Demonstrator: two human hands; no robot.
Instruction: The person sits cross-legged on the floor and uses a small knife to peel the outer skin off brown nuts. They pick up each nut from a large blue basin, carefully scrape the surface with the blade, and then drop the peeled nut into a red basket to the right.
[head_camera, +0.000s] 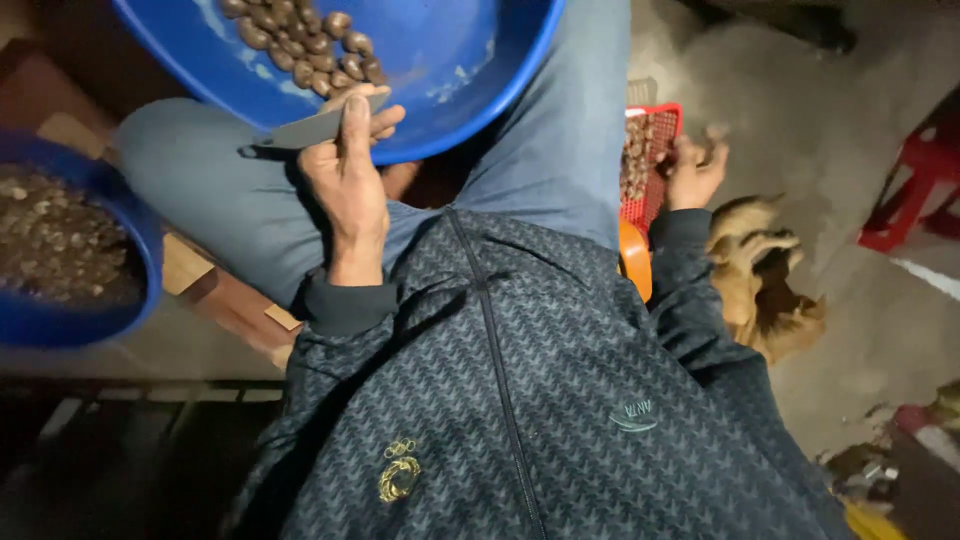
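The wide round blue plastic basin (450, 60) rests on the person's lap and runs off the top edge of the view, with a heap of brown oval nuts (300, 40) lying against its near wall. A second blue plastic tub (95, 320) full of pale shell bits sits at the far left, cut by the frame edge, well apart from the lap. On the right, a red plastic mesh basket (655, 170) of nuts stands close against the thigh, and a tan dog (765, 275) lies just beside it, leaving bare concrete floor beyond.

The left hand (350, 165) reaches forward from a bent arm to the basin's near rim, its fingers curled around a flat grey knife blade (315, 128), thumb pressed along the blade. The right hand (695, 170) stretches out sideways over the red basket, its fingers bunched; it is blurred, so I cannot tell what it pinches.
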